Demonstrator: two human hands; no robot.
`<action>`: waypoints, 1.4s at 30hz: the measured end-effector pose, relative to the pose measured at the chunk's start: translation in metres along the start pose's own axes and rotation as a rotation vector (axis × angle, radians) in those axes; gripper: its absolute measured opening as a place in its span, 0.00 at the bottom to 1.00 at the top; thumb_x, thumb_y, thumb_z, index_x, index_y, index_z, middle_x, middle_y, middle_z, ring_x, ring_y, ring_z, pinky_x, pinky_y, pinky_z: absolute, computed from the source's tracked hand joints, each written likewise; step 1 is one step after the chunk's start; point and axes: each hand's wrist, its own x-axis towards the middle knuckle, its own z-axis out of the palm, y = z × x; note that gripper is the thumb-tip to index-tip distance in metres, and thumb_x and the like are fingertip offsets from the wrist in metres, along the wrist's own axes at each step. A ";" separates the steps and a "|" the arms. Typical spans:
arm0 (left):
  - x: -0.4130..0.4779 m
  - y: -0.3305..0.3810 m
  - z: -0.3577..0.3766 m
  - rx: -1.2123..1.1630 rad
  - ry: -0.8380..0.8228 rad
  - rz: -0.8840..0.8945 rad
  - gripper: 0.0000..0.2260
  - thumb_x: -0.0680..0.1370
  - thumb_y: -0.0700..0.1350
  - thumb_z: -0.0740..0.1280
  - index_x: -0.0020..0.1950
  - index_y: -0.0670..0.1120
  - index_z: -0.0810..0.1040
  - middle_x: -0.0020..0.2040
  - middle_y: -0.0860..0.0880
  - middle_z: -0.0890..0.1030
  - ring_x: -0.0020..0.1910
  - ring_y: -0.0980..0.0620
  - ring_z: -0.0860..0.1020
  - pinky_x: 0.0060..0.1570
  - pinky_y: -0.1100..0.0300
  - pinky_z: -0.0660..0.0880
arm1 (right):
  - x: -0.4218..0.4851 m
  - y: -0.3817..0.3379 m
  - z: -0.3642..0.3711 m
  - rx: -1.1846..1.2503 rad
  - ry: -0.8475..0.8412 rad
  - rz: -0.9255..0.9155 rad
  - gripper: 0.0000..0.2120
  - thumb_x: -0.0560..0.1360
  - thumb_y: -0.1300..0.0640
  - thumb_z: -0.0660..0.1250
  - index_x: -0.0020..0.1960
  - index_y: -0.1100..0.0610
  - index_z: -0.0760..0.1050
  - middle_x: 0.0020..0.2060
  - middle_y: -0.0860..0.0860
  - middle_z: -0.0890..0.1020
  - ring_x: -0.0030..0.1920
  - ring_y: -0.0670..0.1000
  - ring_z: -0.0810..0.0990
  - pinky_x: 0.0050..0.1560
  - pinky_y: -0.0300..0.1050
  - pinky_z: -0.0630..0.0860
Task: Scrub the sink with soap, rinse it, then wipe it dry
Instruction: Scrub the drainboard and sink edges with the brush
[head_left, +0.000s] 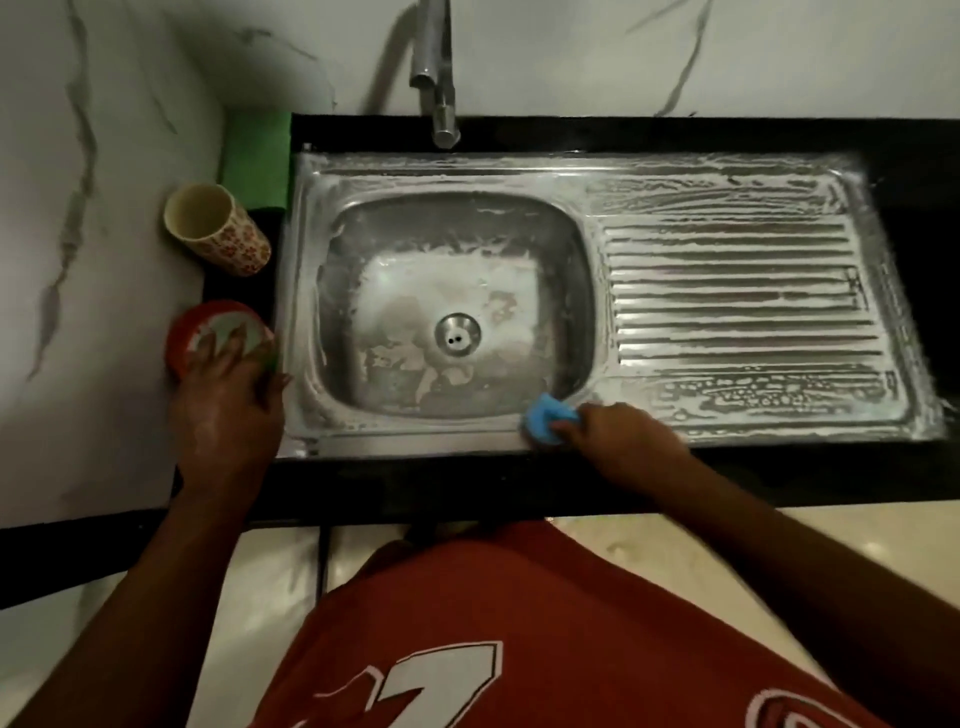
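Note:
A steel sink (727, 176) with a ribbed drainboard on its right is streaked all over with white soap foam. Its basin has a round drain (457, 334) in the middle. My right hand (621, 436) grips a blue sponge (545, 418) pressed on the sink's front rim, at the basin's near right corner. My left hand (228, 395) rests with its fingers spread in a round red soap tub (182, 332) at the sink's left edge. The chrome tap (439, 78) stands behind the basin; no water runs from it.
A floral beige cup (218, 228) stands on the black counter left of the sink. A green cloth (257, 156) lies behind it in the corner. A marble wall borders the left and the back. The black counter's front edge (467, 483) runs below my hands.

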 end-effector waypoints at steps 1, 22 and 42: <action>-0.005 0.008 0.001 0.014 0.014 0.019 0.21 0.80 0.51 0.64 0.64 0.39 0.83 0.67 0.35 0.80 0.68 0.31 0.75 0.68 0.39 0.73 | -0.005 0.037 -0.011 -0.016 -0.004 0.067 0.31 0.77 0.27 0.52 0.57 0.50 0.77 0.50 0.56 0.83 0.51 0.58 0.82 0.49 0.49 0.74; -0.047 0.167 0.048 0.037 -0.039 0.137 0.25 0.77 0.55 0.76 0.70 0.46 0.81 0.81 0.43 0.66 0.83 0.39 0.59 0.68 0.37 0.68 | 0.010 0.149 -0.063 -0.110 0.172 0.163 0.29 0.77 0.29 0.55 0.62 0.50 0.77 0.54 0.57 0.83 0.55 0.61 0.82 0.53 0.52 0.78; -0.075 0.107 0.026 0.053 -0.062 -0.078 0.27 0.77 0.56 0.75 0.73 0.48 0.78 0.82 0.44 0.65 0.81 0.39 0.62 0.69 0.35 0.68 | 0.044 0.120 -0.062 -0.333 0.165 -0.027 0.27 0.75 0.27 0.56 0.59 0.44 0.77 0.51 0.51 0.83 0.51 0.55 0.83 0.46 0.47 0.75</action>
